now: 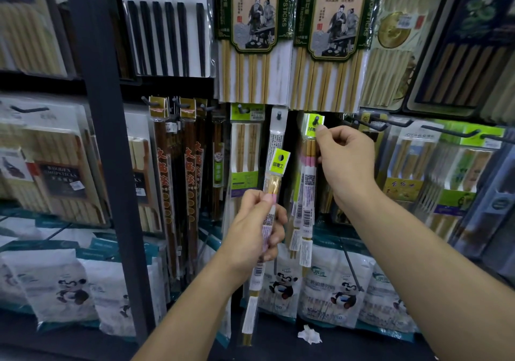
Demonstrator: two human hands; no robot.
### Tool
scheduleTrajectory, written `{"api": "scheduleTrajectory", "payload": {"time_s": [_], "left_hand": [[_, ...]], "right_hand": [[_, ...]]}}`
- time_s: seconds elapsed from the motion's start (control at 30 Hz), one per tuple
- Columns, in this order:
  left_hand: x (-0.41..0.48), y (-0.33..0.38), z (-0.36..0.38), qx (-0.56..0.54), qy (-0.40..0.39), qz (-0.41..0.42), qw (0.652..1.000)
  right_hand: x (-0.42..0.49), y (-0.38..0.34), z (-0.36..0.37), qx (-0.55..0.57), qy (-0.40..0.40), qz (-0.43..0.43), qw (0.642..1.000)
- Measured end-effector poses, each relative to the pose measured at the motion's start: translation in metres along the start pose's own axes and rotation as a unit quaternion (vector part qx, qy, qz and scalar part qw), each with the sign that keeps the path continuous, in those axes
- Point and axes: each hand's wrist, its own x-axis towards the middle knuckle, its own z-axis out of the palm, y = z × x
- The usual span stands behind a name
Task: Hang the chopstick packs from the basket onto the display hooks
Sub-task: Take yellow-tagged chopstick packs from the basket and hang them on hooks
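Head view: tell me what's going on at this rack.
A person is stocking a shop rack of chopsticks. The right hand pinches the green header of a pink-banded pack at a display hook. The hook's tip shows through the header hole, so that pack looks on or nearly on. The left hand grips a second pack upright, lower down in front of the rack, not yet hung. No basket is in view.

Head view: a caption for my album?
Right hand hangs a chopstick pack on a hook; left hand grips a second pack.
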Motion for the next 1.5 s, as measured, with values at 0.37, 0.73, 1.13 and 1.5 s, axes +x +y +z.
{"api": "scheduleTrajectory", "payload": {"time_s": [0.37, 0.73, 1.13, 1.5], "left_hand": [[0.005, 0.008, 0.017, 0.04, 0.017, 0.057, 0.997], [0.021, 0.028, 0.04, 0.082, 0.053, 0.109, 0.989], [0.038, 0.03, 0.037, 0.155, 0.042, 0.093, 0.983], [0.043, 0.024, 0.028, 0.323, 0.091, 0.132, 0.933]], "right_hand": [[-0.036, -0.002, -0.018, 0.057, -0.103, -0.004, 0.993], [-0.031, -0.012, -0.017, 0.055, -0.101, -0.054, 0.992], [0.007, -0.007, -0.001, 0.046, -0.028, 0.006, 0.999], [0.001, 0.011, -0.012, -0.025, -0.035, -0.036, 0.998]]}}
